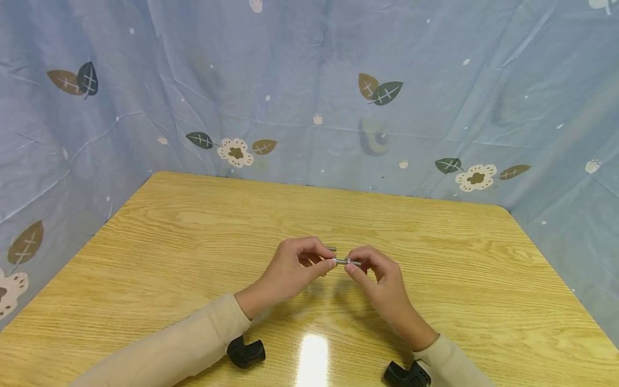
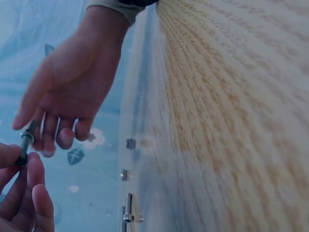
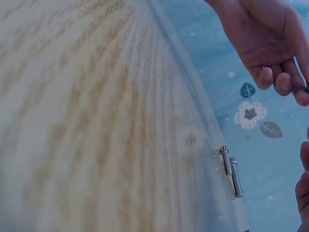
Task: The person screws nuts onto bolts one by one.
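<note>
My left hand (image 1: 301, 267) pinches a slim metal bolt (image 1: 340, 261) between thumb and fingers, above the table. At the bolt's right part, my right hand (image 1: 379, 273) pinches a small nut (image 1: 347, 260) with thumb and fingertips. The shank sticks out past the nut to the right. In the left wrist view the bolt (image 2: 23, 148) spans from the left fingers (image 2: 36, 171) at lower left to the right hand (image 2: 75, 84) above. The right wrist view cuts the bolt off at its right edge. Fingers hide both ends in part.
Behind the hands, two loose bolts (image 3: 235, 179) lie side by side on the wooden table (image 1: 193, 236). Small nuts (image 2: 130, 143) lie near them. A patterned blue curtain (image 1: 300, 70) hangs round the table's far and side edges. Black wrist mounts (image 1: 246, 352) sit under the sleeves.
</note>
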The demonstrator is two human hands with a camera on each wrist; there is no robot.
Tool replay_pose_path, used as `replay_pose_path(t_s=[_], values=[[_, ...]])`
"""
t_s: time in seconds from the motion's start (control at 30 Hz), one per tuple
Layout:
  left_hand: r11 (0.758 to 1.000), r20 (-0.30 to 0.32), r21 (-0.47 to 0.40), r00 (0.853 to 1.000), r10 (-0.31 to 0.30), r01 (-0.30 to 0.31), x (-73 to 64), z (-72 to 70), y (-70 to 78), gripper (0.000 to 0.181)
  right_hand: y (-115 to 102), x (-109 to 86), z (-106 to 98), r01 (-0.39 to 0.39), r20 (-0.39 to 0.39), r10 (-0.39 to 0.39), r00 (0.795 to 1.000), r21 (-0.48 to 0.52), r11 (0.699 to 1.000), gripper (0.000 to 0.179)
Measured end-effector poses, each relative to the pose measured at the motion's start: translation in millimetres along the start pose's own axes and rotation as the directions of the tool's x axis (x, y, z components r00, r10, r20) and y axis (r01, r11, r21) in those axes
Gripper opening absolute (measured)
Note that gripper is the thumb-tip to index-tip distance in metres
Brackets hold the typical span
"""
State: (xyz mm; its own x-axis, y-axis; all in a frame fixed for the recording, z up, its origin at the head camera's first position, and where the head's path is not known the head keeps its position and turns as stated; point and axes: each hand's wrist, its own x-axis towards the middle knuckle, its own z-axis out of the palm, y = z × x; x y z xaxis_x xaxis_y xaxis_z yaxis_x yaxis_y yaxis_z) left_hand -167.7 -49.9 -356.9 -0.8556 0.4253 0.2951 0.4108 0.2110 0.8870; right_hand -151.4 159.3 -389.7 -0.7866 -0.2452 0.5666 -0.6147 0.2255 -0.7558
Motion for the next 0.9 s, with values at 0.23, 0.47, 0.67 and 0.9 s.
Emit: replay_pose_path(t_s=[0.23,0.47,0.67,0.9], values=[[1.000,-0.001,-0.004,1.000,-0.020,0.020,-0.2,-1.7,3.1,0.005,0.1,0.4,1.8,0.035,-0.010,-0.035,0.999,0.015,0.999,0.029],[1.000,-0.007,-0.001,1.000,-0.019,0.019,0.5,-1.3,3.7,0.004,-0.1,1.4,2.3,0.033,-0.017,-0.033,0.999,0.012,0.999,0.024],[1.000,0.003,-0.008,1.000,-0.012,0.012,0.0,-1.2,3.5,0.006,1.7,0.8,1.1,0.013,0.000,-0.013,1.000,-0.003,1.000,0.019],[1.000,-0.001,-0.007,1.000,-0.017,0.017,0.5,-1.4,2.8,0.006,-0.3,1.1,0.2,-0.032,0.002,0.032,0.999,-0.036,0.999,0.023]])
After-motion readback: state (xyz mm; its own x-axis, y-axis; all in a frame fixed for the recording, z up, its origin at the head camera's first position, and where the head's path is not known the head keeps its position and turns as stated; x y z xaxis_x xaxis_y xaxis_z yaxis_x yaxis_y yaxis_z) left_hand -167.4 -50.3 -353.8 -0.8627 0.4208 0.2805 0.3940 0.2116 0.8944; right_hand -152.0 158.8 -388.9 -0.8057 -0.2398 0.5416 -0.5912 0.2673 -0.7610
